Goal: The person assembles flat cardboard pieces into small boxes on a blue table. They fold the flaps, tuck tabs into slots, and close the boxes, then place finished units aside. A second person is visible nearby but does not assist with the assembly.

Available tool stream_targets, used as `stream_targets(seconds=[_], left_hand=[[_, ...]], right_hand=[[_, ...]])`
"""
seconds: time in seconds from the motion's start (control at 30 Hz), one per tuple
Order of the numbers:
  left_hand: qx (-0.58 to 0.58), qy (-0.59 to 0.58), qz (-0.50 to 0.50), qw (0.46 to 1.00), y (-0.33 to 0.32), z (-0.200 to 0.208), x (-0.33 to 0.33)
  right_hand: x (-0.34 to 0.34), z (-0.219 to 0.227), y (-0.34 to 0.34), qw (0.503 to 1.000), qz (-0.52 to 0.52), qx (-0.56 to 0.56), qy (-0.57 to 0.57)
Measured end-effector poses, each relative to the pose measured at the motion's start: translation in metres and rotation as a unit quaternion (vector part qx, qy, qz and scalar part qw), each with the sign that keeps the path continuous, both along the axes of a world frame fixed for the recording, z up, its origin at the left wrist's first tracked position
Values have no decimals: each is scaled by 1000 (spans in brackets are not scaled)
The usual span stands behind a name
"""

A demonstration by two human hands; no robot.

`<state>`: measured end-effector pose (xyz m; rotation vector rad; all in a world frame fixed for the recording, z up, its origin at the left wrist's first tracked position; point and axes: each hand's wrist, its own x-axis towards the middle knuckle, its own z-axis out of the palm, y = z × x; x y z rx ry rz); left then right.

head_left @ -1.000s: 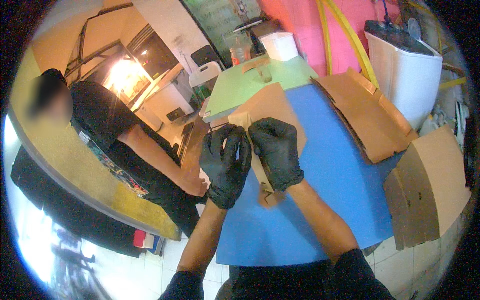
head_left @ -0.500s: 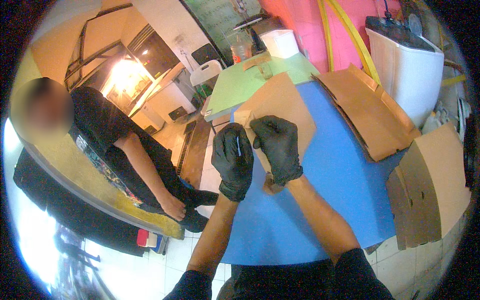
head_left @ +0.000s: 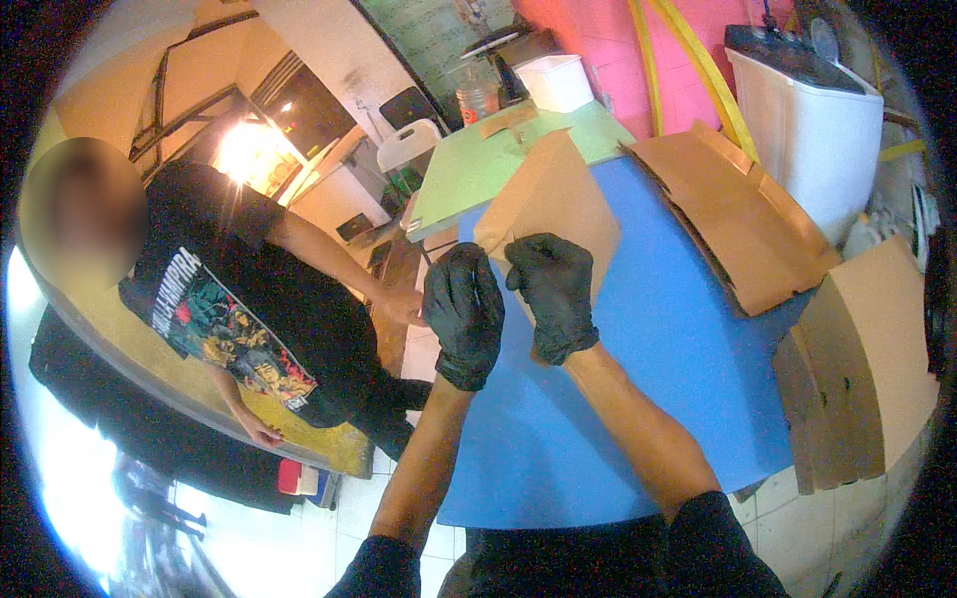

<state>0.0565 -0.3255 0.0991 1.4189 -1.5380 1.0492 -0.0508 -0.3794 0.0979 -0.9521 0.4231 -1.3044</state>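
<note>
Both of my hands wear black gloves and are raised close together over the blue tabletop (head_left: 678, 399). My left hand (head_left: 465, 314) is closed, fingers curled inward; what it holds, if anything, is hidden. My right hand (head_left: 551, 297) is closed too, its thumb and fingers pinched at the near edge of a brown cardboard sheet (head_left: 558, 189). Whether they grip the sheet cannot be made out. The sheet spreads beyond my hands, its far part over the green tabletop. A scrap of brown shows just below my right wrist, too small to name.
A folded cardboard piece (head_left: 733, 214) lies at the table's right edge, with another cardboard panel (head_left: 857, 369) beside it. A white tub (head_left: 554, 82) stands on the green tabletop (head_left: 464, 174). A white washing machine (head_left: 807, 130) is at back right. A person in black (head_left: 269, 289) stands at left.
The cardboard sheet has shifted slightly away from me and tilted. My hands have barely moved. The person at left has turned and reached one arm toward the table.
</note>
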Motion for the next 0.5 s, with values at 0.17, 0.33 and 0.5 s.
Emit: stream_targets(seconds=[0.17, 0.33, 0.5], left_hand=[[3, -26, 46, 999, 19, 10, -3], [29, 42, -46, 998, 57, 36, 12], [34, 46, -114, 992, 71, 64, 41]], right_hand=[[-3, 4, 20, 1000, 2, 5, 22], [-12, 7, 48, 987, 31, -94, 127], [-27, -2, 59, 897, -193, -288, 274]])
